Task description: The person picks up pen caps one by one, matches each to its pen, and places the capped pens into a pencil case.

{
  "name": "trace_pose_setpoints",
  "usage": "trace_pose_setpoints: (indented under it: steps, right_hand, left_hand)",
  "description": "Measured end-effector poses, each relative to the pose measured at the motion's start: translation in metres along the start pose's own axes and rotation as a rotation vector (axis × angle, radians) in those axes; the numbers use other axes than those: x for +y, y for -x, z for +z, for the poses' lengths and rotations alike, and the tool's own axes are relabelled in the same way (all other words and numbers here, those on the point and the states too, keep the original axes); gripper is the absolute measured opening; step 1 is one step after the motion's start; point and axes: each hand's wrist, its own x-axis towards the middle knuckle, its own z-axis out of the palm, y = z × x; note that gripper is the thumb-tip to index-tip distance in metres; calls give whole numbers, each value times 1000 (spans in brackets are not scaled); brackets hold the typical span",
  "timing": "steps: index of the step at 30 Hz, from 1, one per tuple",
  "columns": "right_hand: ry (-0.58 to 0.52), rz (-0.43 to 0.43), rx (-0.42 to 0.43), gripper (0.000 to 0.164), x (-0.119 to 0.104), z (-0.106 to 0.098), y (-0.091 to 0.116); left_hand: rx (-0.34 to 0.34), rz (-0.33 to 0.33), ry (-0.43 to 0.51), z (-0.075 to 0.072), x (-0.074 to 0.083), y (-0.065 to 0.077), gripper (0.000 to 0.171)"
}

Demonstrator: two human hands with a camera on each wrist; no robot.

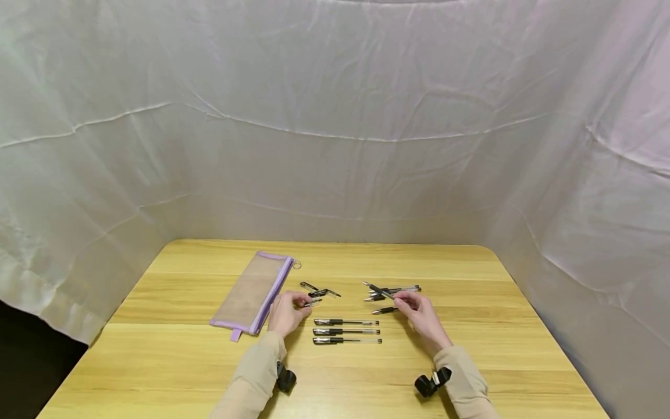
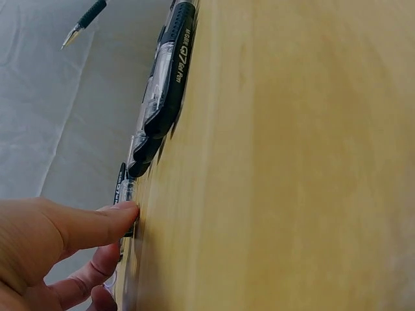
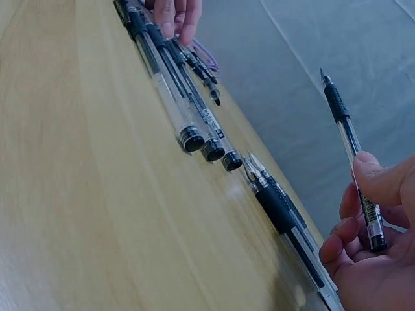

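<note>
Pinching uncapped pen (image 3: 351,137) (right fingers (image 3: 350,202))

Bare hands (image 1: 285,315), creased pale-beige sleeves (image 1: 463,375), and small, chunky black cameras (image 1: 285,379), rounded at one end.

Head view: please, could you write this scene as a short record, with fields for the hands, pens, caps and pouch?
Left hand: pinches a pen cap
Right hand: holds an uncapped pen, tip toward the left
Capped pens: three, lying in a row
Other uncapped pens: on the table by the right hand, one partly hidden
Loose caps: grouped near the left hand
Mesh pouch: purple trim, left of the caps
</note>
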Motion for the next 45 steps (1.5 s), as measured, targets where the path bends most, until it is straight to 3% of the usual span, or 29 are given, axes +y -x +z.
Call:
trace_pose_setpoints:
  steps: [16,23,34,39,45]
  right_hand:
    - [-116,56,5,29,-5,2,-2]
    - [-261,124,8,29,-4,4,-2]
    - [-342,86,-30,33,-6,2,0]
    - [-323,42,-44,32,-6,2,0]
    - [-245,15,-74,31,-8,3,0]
  left_hand:
    - [-27,-23,34,-3,0,-1,11]
    - [-34,-28,44,-2,0,-1,8]
    - [-40,-15,63,-5,2,4,6]
    - [-22,15,125,-6,5,6,6]
    - [-31,83,303,-5,9,7,13]
